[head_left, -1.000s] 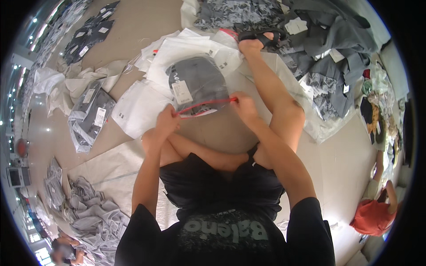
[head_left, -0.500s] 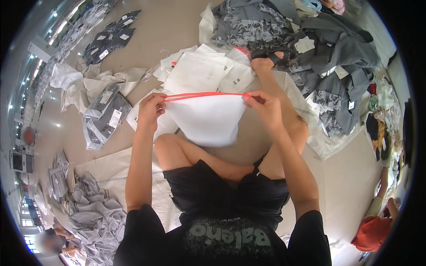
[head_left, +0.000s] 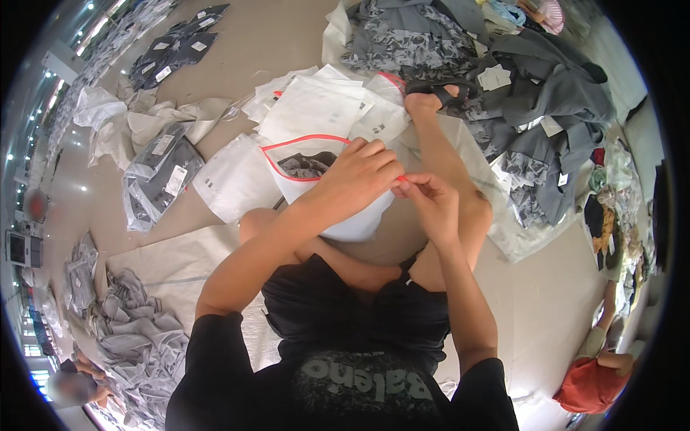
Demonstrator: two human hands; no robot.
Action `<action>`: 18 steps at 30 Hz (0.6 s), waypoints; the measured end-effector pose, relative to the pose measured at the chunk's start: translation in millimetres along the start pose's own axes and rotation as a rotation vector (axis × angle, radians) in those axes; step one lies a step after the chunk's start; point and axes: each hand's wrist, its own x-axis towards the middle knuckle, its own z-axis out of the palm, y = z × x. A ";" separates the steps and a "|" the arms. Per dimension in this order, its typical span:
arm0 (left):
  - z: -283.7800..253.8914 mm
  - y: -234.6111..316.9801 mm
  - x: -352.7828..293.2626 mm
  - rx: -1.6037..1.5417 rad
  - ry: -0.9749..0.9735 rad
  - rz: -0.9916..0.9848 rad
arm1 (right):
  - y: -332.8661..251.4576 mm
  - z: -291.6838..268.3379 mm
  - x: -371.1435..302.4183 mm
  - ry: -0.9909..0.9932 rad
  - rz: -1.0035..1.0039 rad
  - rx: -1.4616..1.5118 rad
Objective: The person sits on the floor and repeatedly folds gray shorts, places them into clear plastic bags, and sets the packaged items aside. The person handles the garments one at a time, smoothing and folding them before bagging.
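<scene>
A white zip bag (head_left: 356, 224) with a red zip edge hangs over my crossed legs. Its mouth gapes at the left, and a grey patterned garment (head_left: 303, 165) shows inside. My left hand (head_left: 363, 172) reaches across the bag, fingers closed on the red zip near its right end. There my right hand (head_left: 433, 205) pinches the corner of the bag between thumb and fingers. The two hands' fingertips are close together, and my left hand covers part of the mouth.
Beyond the bag lies a stack of flat white bags (head_left: 313, 108). Grey garments (head_left: 539, 86) are heaped at the far right. Bagged dark clothes (head_left: 162, 169) lie to the left, above a grey fabric pile (head_left: 140, 323). Another person in red (head_left: 593, 384) is at the lower right.
My left hand has moved from the bag's left corner across to its right end. The mouth, a straight line before, now gapes and shows the garment. My right hand has dropped slightly.
</scene>
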 end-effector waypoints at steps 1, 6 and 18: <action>-0.8 -1.6 -0.8 -0.017 -0.010 0.019 | 1.3 1.5 -2.5 -0.009 -0.002 0.023; -15.4 -14.5 -11.2 0.016 -0.050 0.093 | 1.5 -0.8 -15.9 -0.012 0.027 0.043; -57.6 -135.5 -60.9 -0.013 0.060 -0.154 | -14.0 -5.8 44.7 0.026 -0.022 -0.004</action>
